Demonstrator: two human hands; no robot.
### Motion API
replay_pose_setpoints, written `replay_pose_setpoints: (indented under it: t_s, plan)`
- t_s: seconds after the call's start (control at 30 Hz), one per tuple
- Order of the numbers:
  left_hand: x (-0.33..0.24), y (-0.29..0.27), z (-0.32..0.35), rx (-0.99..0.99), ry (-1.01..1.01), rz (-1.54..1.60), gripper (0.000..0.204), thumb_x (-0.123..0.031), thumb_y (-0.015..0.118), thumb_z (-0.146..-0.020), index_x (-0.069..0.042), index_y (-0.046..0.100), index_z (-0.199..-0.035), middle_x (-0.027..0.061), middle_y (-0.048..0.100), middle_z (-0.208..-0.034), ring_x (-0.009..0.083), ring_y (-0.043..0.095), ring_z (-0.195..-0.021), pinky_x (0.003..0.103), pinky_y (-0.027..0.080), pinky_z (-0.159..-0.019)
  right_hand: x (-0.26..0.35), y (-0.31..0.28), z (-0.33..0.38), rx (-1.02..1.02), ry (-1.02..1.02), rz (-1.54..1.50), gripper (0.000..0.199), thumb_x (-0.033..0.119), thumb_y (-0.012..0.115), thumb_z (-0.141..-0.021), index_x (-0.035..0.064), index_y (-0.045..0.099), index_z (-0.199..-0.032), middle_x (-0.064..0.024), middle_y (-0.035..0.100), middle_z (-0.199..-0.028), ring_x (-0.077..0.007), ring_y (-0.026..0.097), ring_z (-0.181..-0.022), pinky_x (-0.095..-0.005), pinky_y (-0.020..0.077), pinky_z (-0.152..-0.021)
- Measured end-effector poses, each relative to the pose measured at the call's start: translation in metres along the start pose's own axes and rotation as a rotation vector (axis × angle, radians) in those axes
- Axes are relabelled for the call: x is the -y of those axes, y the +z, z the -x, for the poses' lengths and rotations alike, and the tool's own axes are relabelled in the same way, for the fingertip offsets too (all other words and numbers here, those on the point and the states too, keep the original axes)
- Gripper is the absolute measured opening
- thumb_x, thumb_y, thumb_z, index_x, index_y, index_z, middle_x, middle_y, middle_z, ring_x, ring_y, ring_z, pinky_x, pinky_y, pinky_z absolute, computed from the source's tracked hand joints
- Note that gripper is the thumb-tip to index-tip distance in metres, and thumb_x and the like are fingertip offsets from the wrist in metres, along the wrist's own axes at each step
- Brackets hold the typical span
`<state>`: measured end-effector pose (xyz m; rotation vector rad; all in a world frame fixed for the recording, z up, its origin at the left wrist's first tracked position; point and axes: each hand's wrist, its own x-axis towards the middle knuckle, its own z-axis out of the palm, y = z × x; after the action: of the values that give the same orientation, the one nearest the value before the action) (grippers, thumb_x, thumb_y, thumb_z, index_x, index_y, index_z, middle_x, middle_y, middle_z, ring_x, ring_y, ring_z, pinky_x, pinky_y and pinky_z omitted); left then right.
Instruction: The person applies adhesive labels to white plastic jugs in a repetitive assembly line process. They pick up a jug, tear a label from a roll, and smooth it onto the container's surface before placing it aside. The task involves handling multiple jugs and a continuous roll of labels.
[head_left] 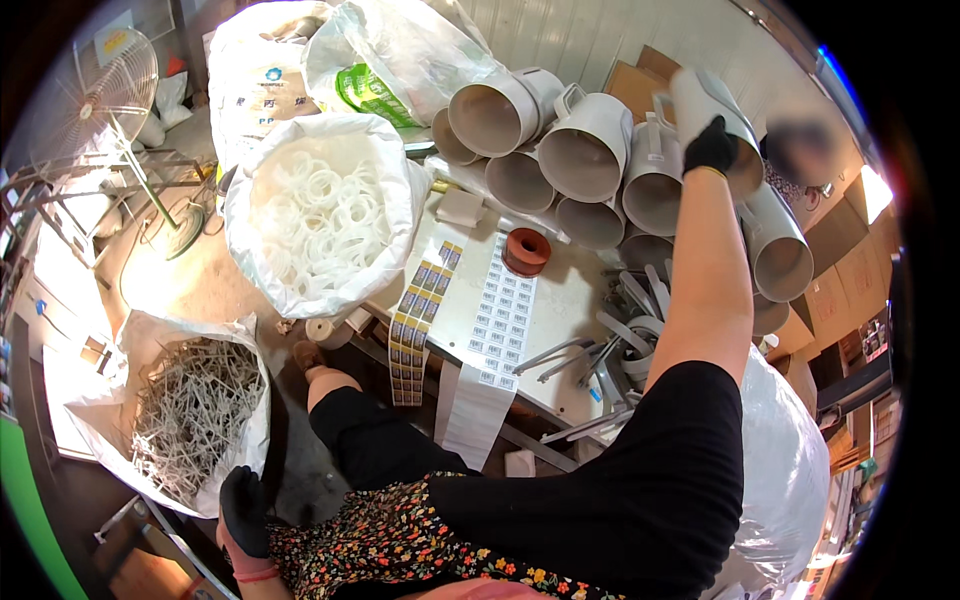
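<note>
My right hand (710, 148), in a black glove, reaches far out to the upper right. Its fingers are closed on the rim of a large grey plastic jug (697, 98) lying on top of a stack. More such jugs (585, 150) lie on their sides with their mouths toward me, several with handles showing. My left hand (243, 512), also gloved in black, is low at the left beside a white sack (262, 425) of thin grey parts (195, 410). Its dark fingers look loosely stretched, with nothing visible in them.
A white bag (240, 225) of translucent rings (325, 225) stands left of the table (455, 325). On the table are label strips (500, 320), a brown tape roll (526, 252) and grey handle-like parts (630, 335). A fan (95, 105) stands far left. Another person (800, 160) is at upper right.
</note>
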<state>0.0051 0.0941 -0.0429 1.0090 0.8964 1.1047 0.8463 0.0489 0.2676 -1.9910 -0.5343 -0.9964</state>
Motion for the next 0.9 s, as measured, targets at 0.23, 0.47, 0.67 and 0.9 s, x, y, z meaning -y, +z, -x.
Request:
replay_pose_setpoints:
  t_s: [0.23,0.47,0.67,0.9]
  plan:
    - [-0.010,-0.014,0.005,-0.091,-0.043,0.034,0.039,-0.018,0.036,-0.101,0.002,0.046,-0.133,0.0135,0.051,-0.133,0.0245,0.049,-0.124,0.037,0.037,-0.107,-0.026,-0.038,0.011,0.166,0.452,-0.409,0.038,0.037,0.054,-0.093,0.0023,0.065,-0.106,-0.0166,0.068,-0.105,-0.0318,0.064,-0.098,-0.0395,0.0491,-0.083]
    - [-0.010,-0.027,0.020,-0.063,0.025,0.018,0.040,-0.019,0.036,-0.101,0.001,0.044,-0.134,0.0141,0.050,-0.134,0.0257,0.047,-0.127,0.038,0.036,-0.109,0.004,0.052,0.135,0.173,-0.191,-0.369,0.033,0.034,0.058,-0.093,0.0043,0.059,-0.107,-0.0164,0.064,-0.081,-0.0319,0.062,-0.082,-0.0381,0.0477,-0.075]
    - [-0.023,-0.036,0.033,-0.113,0.075,-0.173,0.037,-0.015,0.036,-0.101,0.003,0.045,-0.132,0.0137,0.052,-0.130,0.0237,0.050,-0.121,0.036,0.038,-0.107,-0.060,0.124,0.091,-0.032,-0.896,0.407,0.019,0.011,0.057,-0.085,0.0064,0.063,-0.103,-0.0123,0.065,-0.076,-0.0272,0.065,-0.080,-0.0379,0.0511,-0.073]
    - [0.014,-0.117,0.093,-0.434,0.193,-0.128,0.038,-0.019,0.038,-0.102,0.001,0.045,-0.134,0.0105,0.053,-0.130,0.0216,0.052,-0.119,0.034,0.039,-0.106,0.088,0.179,0.158,0.259,-0.568,-0.083,0.032,0.027,0.050,-0.094,0.0050,0.063,-0.113,-0.0132,0.065,-0.111,-0.0258,0.065,-0.091,-0.0351,0.0506,-0.082]
